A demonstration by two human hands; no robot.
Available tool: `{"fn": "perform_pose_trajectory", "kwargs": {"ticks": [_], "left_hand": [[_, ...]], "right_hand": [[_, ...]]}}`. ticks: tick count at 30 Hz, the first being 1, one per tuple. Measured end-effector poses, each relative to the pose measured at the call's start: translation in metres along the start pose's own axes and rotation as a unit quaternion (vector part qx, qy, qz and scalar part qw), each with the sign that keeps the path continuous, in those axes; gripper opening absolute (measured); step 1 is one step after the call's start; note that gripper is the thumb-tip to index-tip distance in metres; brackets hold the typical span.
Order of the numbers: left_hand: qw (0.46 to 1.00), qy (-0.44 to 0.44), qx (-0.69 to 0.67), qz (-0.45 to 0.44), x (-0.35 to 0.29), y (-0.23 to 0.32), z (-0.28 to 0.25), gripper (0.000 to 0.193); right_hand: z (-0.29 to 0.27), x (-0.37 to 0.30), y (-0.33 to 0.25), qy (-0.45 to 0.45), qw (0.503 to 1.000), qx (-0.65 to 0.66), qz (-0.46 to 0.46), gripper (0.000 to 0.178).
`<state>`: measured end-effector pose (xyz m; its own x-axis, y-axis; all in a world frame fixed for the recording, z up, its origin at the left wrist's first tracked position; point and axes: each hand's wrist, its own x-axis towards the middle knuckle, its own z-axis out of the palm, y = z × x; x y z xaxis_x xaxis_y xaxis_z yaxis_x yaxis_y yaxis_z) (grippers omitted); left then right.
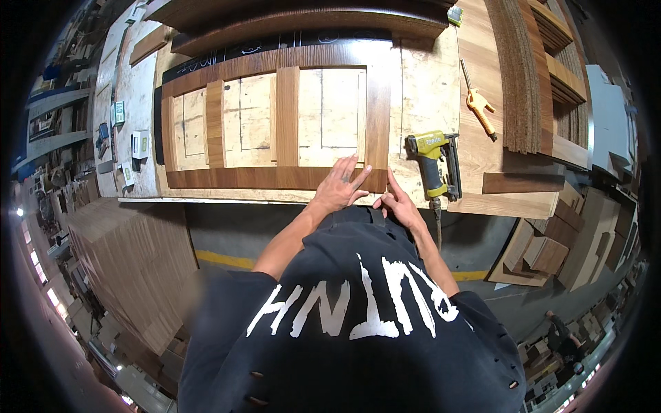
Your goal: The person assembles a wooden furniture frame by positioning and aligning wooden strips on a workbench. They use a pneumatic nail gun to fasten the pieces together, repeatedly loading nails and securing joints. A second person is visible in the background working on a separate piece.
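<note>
A brown wooden frame (234, 178) with crossbars lies flat on the workbench in front of me. My left hand (337, 187) rests on its near rail close to the right corner, fingers spread and holding nothing. At that same corner is my right hand (401, 205), its index finger stretched along the frame's end and its thumb out to the side; the other fingers are curled and partly hidden. To the right of the hands a yellow-green and black nail gun (432, 164) lies on the bench, its hose running off the near edge.
Beyond the nail gun lies an orange-handled tool (480, 110) with a long thin metal tip. Stacked boards (516, 82) stand at the right, and long dark planks (310, 27) lie behind the frame. A pile of panels (131, 261) stands below the bench at the left.
</note>
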<state>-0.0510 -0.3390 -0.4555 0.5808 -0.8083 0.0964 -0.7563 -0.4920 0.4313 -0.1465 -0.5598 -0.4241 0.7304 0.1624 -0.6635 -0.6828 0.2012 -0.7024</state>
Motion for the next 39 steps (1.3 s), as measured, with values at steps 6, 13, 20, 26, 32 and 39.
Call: {"fn": "perform_pose_trajectory", "kwargs": {"ticks": [6,13,20,26,32,39], "left_hand": [[1.000,0.007,0.007,-0.018,0.000,0.004,-0.001,0.081],[0.999,0.001,0.000,-0.034,0.000,0.003,0.000,0.079],[0.999,0.018,-0.001,-0.043,-0.005,0.004,0.002,0.076],[0.999,0.023,0.003,-0.044,-0.005,0.004,0.002,0.079],[0.999,0.041,-0.007,-0.035,-0.007,0.001,0.006,0.076],[0.998,0.040,0.002,-0.049,-0.013,-0.001,0.014,0.080]], "right_hand": [[0.001,-0.002,-0.007,0.000,0.999,0.040,0.021,0.078],[-0.012,0.000,-0.015,-0.028,0.999,0.008,0.040,0.078],[-0.017,0.001,-0.020,-0.039,0.997,-0.005,0.066,0.074],[-0.018,0.002,-0.045,-0.016,0.991,-0.098,0.090,0.064],[-0.040,0.009,-0.064,0.380,0.741,-0.535,-0.144,0.073],[-0.057,0.024,-0.080,0.364,0.786,-0.491,-0.097,0.087]]}}
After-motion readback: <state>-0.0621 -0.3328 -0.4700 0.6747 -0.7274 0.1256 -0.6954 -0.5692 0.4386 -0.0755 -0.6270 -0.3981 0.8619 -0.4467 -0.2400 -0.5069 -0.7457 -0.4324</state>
